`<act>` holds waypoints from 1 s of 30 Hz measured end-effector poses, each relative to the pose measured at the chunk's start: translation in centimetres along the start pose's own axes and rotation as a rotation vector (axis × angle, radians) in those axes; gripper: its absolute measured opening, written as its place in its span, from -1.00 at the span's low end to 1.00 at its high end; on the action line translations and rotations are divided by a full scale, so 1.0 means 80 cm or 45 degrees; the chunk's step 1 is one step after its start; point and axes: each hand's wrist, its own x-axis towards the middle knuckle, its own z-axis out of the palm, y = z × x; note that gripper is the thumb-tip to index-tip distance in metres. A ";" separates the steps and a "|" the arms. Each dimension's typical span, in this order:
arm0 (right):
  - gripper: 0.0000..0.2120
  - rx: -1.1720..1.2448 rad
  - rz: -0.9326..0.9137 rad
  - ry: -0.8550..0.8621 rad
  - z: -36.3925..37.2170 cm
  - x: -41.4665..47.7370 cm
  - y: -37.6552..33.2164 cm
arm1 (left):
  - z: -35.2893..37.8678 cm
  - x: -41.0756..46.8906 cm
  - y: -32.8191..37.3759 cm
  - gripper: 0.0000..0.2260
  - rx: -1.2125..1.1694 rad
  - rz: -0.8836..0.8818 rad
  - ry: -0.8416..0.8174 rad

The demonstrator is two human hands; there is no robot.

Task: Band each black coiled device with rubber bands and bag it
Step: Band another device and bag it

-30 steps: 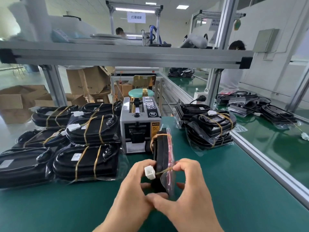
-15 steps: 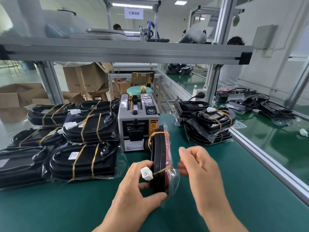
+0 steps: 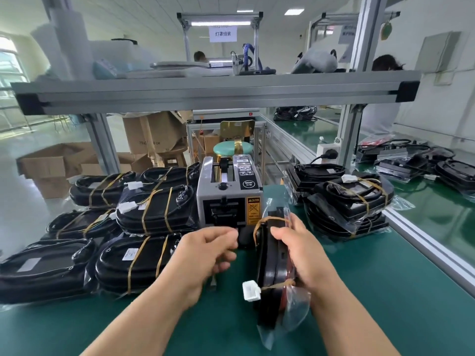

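The right hand [image 3: 300,258] grasps the banded black coiled device [image 3: 270,263], and the left hand [image 3: 208,250], its grip not readable, is at the grey tape dispenser [image 3: 228,196], so taping the clear plastic bag [image 3: 295,317] shut probably follows.

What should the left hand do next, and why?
Probably pull tape from the tape dispenser: the left hand is close to its front, while the right hand holds the banded device on edge in its bag.

The counter [image 3: 359,291] wears a matt green mat, with a ribbed aluminium rail [image 3: 424,249] along its right edge. The device [image 3: 270,263] is glossy black plastic, in a clear, shiny film bag [image 3: 295,313], bound by dull tan rubber bands [image 3: 272,218]. Its connector [image 3: 251,291] is white plastic.
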 end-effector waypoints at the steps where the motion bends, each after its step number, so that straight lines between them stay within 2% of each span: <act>1: -0.77 0.018 0.006 0.011 -0.002 -0.001 0.001 | 0.007 0.014 0.002 -0.92 -0.160 -0.113 0.110; 3: -0.77 0.047 0.014 0.016 -0.008 -0.005 -0.002 | 0.016 0.040 0.007 -0.90 -0.386 -0.280 0.289; 6: -0.74 0.097 0.043 0.030 -0.022 -0.005 -0.006 | 0.022 0.064 0.006 -0.84 -0.547 -0.358 0.428; 9: -0.68 0.041 0.024 0.053 -0.030 -0.003 -0.003 | 0.026 0.074 0.005 -0.81 -0.620 -0.395 0.477; 13: -0.44 -0.020 -0.005 0.038 -0.018 -0.006 0.004 | 0.032 0.083 0.016 -0.85 -0.663 -0.454 0.476; 15: -0.42 -0.038 -0.012 0.027 -0.011 -0.008 0.005 | 0.036 0.086 0.021 -0.91 -0.715 -0.466 0.501; 18: -0.42 -0.092 -0.055 0.023 -0.007 -0.011 0.004 | 0.046 0.089 0.024 -0.85 -0.789 -0.437 0.597; 21: -0.44 -0.117 -0.071 0.020 -0.005 -0.014 0.001 | 0.054 0.086 0.025 -0.96 -0.799 -0.373 0.682; 22: -0.42 -0.124 -0.066 0.015 -0.006 -0.015 0.000 | 0.052 0.082 0.024 -0.89 -0.775 -0.334 0.675; 25: -0.41 -0.165 -0.051 0.030 -0.008 -0.014 0.002 | 0.034 0.063 0.024 -0.83 -0.667 -0.191 0.455; 30: -0.45 -0.270 -0.019 0.069 -0.007 -0.011 0.006 | 0.009 0.011 0.040 -0.83 -0.341 -0.102 -0.431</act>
